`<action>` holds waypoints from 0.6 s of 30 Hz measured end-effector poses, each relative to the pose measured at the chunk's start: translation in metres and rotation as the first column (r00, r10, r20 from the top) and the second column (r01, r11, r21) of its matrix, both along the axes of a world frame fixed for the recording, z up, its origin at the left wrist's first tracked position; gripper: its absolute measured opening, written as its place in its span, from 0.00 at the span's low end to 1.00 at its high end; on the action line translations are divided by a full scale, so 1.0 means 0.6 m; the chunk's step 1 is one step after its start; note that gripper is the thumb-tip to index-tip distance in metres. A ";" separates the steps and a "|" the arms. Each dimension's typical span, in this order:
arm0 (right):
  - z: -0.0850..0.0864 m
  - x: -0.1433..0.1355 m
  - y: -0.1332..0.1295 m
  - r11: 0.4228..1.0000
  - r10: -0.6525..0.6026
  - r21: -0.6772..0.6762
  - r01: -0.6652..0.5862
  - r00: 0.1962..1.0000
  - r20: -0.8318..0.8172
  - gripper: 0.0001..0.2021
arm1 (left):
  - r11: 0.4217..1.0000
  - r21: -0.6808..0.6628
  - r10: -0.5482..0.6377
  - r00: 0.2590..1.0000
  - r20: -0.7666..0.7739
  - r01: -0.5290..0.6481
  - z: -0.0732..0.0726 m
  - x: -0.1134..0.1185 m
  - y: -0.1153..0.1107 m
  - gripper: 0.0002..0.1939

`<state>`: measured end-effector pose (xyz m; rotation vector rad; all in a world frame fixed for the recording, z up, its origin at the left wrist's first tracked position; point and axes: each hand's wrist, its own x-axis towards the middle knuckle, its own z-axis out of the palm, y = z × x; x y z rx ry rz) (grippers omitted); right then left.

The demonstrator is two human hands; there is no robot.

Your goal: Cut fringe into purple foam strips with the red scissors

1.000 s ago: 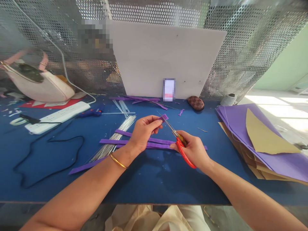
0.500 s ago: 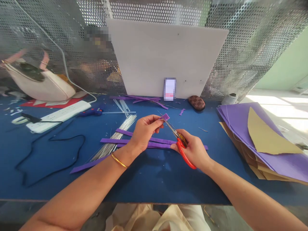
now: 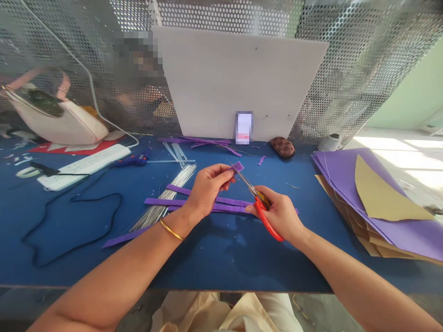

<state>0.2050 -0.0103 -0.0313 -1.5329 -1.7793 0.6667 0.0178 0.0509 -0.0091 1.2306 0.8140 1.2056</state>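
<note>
Between thumb and fingers, my left hand (image 3: 211, 186) pinches a small purple piece (image 3: 238, 166) above the blue table. My right hand (image 3: 275, 210) is closed round the handles of red-handled scissors (image 3: 265, 216). The scissor blades point up and left and meet the purple piece beside my left fingertips. Under both hands lie long purple strips (image 3: 231, 202), crossing a bundle of thin metal wires (image 3: 155, 203). A separate purple strip (image 3: 124, 237) runs beside my left forearm.
A blue glue gun (image 3: 133, 160), a white power strip (image 3: 86, 167) and a pale handbag (image 3: 58, 117) are at the left. A phone (image 3: 244, 127) leans on a white board (image 3: 221, 78). Near it is a checkered pouch (image 3: 283, 148). Purple and brown sheets (image 3: 349, 184) lie at the right.
The scissor handles have shifted very slightly, and the blades look a little closer together. My left hand stays nearly in place with the purple piece.
</note>
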 end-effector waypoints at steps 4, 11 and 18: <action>-0.001 0.001 -0.001 1.000 0.012 -0.015 -0.012 0.999 -0.031 0.21 | 1.000 -0.005 0.000 1.000 -0.006 0.000 0.002 0.001 0.000 0.07; -0.003 0.002 -0.001 0.999 0.034 -0.028 -0.036 0.998 -0.053 0.20 | 1.000 -0.012 0.015 0.999 -0.036 -0.015 0.000 -0.001 -0.001 0.07; -0.006 0.003 0.001 0.998 0.045 -0.048 -0.050 0.994 -0.098 0.20 | 1.000 -0.006 0.015 0.999 -0.040 -0.015 0.002 -0.001 -0.001 0.07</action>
